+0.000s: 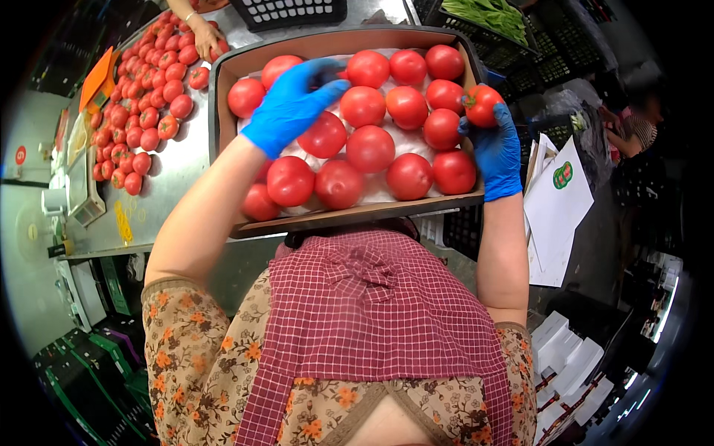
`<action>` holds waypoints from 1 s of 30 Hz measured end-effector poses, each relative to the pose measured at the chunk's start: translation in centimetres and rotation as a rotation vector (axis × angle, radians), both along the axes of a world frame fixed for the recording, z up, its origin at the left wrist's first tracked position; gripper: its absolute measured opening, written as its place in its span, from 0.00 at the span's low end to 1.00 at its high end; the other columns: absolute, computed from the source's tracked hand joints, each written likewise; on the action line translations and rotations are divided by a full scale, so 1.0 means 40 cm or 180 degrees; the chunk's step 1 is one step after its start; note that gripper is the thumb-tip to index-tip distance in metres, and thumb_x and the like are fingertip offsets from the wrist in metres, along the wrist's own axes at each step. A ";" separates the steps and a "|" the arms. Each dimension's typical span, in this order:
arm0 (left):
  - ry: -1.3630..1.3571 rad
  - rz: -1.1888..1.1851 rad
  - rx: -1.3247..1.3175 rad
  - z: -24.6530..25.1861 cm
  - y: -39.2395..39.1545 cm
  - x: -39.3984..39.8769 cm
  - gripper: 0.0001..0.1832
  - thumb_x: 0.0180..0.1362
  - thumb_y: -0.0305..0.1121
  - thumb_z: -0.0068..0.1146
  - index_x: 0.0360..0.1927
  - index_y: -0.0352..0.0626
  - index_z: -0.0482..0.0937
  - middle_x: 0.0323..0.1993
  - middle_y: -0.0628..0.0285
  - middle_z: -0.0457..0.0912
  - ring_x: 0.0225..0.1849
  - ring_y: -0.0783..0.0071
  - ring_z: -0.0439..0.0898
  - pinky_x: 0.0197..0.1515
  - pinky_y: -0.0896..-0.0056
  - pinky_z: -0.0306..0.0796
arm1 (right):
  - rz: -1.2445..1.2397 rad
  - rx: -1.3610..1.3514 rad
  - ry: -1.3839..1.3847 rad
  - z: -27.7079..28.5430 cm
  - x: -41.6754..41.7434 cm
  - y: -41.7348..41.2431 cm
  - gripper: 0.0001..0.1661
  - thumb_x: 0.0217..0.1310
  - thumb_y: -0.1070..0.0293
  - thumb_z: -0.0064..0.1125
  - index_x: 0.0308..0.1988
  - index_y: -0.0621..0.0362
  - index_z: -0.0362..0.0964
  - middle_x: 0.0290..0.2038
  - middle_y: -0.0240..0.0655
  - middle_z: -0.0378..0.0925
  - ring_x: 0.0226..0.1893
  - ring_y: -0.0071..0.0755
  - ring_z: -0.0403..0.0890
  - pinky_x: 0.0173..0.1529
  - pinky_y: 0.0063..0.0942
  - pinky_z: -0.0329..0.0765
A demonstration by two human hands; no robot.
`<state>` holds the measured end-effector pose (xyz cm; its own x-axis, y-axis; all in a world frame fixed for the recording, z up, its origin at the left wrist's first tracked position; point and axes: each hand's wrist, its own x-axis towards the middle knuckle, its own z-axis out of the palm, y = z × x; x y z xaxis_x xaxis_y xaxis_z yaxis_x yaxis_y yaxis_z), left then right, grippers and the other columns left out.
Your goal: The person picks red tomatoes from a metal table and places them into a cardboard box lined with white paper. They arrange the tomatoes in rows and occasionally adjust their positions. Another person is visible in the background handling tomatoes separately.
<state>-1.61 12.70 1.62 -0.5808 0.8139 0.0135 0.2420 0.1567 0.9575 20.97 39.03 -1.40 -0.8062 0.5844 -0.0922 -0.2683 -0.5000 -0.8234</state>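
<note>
A dark-rimmed box (357, 218) with brown inner walls holds many red tomatoes on pale lining. My left hand (295, 106), in a blue glove, reaches over the box's left half. Its fingers are bent above the tomatoes near one at the upper left (281, 69); whether they touch any is hidden. At the right rim, my right hand (493, 145), also in a blue glove, grips a tomato (483, 106) whose green calyx faces up. Smooth tomatoes lie close by in the box, one of them (442, 129) just left of my right fingers.
Loose tomatoes (149, 120) cover part of the steel table (178, 161) at left, where another person's hand (207, 40) touches them. A scale (89, 192) and yellow rubber bands (123, 223) lie nearby. Black crates (290, 14) stand behind; white sheets (558, 206) are at right.
</note>
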 end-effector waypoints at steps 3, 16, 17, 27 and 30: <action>-0.0413 0.0397 0.0107 -0.002 -0.093 0.007 0.17 0.67 0.32 0.55 0.58 0.38 0.76 0.51 0.62 0.81 0.51 0.75 0.79 0.54 0.73 0.73 | 0.0000 0.0071 -0.0150 0.010 0.001 -0.013 0.33 0.62 0.53 0.63 0.61 0.59 0.67 0.48 0.42 0.77 0.34 0.38 0.82 0.40 0.34 0.82; 0.1420 0.0474 -0.0486 -0.015 -0.277 0.108 0.15 0.60 0.32 0.62 0.50 0.41 0.80 0.44 0.59 0.82 0.47 0.61 0.80 0.54 0.66 0.73 | 0.0196 0.1001 -0.0291 0.028 -0.001 -0.048 0.38 0.58 0.61 0.66 0.65 0.58 0.61 0.55 0.41 0.72 0.41 0.35 0.82 0.37 0.28 0.82; 0.2112 0.0293 -0.0741 -0.005 -0.277 0.114 0.15 0.58 0.32 0.63 0.49 0.42 0.80 0.43 0.58 0.81 0.47 0.58 0.79 0.55 0.64 0.73 | 0.0142 0.1083 -0.0325 0.031 0.000 -0.050 0.38 0.58 0.62 0.67 0.65 0.58 0.61 0.55 0.41 0.72 0.42 0.34 0.82 0.37 0.27 0.82; 0.2644 -0.0408 -0.1423 -0.018 -0.294 0.134 0.24 0.62 0.48 0.55 0.57 0.47 0.77 0.50 0.53 0.76 0.59 0.53 0.72 0.72 0.38 0.49 | 0.0223 0.1629 -0.0747 0.012 0.004 -0.044 0.33 0.56 0.63 0.68 0.60 0.56 0.68 0.51 0.36 0.76 0.40 0.25 0.80 0.35 0.20 0.77; 0.2423 -0.0575 -0.1557 0.018 -0.307 0.132 0.27 0.60 0.49 0.57 0.59 0.47 0.75 0.50 0.53 0.76 0.59 0.53 0.73 0.72 0.36 0.48 | 0.0255 0.1655 -0.0817 0.009 0.005 -0.041 0.34 0.55 0.63 0.68 0.61 0.55 0.68 0.51 0.35 0.76 0.40 0.25 0.79 0.34 0.19 0.76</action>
<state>3.68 0.44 2.32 -0.4199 0.9071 -0.0297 0.8395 0.4006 0.3671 21.17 37.40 -1.03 -0.8394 0.5434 -0.0077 -0.0058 -0.0232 -0.9997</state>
